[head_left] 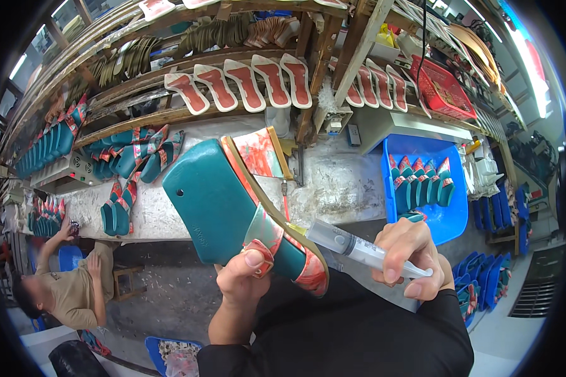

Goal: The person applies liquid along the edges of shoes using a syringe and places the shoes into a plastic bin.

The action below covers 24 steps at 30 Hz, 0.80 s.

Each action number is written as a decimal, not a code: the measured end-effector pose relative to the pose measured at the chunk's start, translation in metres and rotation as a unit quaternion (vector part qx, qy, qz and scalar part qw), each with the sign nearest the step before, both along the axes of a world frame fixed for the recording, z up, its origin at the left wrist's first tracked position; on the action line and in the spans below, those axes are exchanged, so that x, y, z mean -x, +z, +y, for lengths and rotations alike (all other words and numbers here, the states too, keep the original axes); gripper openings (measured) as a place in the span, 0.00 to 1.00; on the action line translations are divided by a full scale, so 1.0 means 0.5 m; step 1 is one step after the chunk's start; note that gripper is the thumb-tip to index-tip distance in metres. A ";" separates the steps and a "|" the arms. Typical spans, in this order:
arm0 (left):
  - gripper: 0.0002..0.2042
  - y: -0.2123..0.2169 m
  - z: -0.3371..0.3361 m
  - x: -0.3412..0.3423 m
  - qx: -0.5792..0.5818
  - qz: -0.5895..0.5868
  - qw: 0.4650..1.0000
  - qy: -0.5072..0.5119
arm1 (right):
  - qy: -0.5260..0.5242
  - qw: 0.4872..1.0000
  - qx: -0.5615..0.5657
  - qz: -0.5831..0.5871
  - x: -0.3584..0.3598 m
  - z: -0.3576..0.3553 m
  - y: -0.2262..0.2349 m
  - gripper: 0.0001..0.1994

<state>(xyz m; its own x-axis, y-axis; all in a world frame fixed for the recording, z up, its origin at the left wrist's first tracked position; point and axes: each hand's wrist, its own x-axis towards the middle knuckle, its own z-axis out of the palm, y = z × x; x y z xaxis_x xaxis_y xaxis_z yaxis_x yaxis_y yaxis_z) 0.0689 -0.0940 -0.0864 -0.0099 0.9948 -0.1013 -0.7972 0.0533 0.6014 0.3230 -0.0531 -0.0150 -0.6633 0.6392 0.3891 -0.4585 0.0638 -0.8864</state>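
Head | sandal diagonal, toe lower right | left fingers clamp it | right fingers: syringe

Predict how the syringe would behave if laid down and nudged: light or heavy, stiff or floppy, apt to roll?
The syringe is probably light for its size, since it looks like translucent plastic. It should feel stiff rather than floppy: its barrel looks straight. That barrel also looks rounded, so it may well roll.
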 end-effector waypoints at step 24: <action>0.37 -0.003 0.019 0.020 -0.018 0.037 0.999 0.020 | 0.015 0.999 0.003 -0.030 -0.018 -0.004 0.001 0.16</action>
<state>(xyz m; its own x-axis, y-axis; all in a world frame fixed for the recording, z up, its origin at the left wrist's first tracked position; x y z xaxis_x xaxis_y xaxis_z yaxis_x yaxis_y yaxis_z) 0.0590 -0.0843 -0.0882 -0.0559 0.9964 -0.0635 -0.7512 -0.0001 0.6601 0.3319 -0.0551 -0.0146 -0.7042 0.6206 0.3449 -0.4071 0.0451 -0.9123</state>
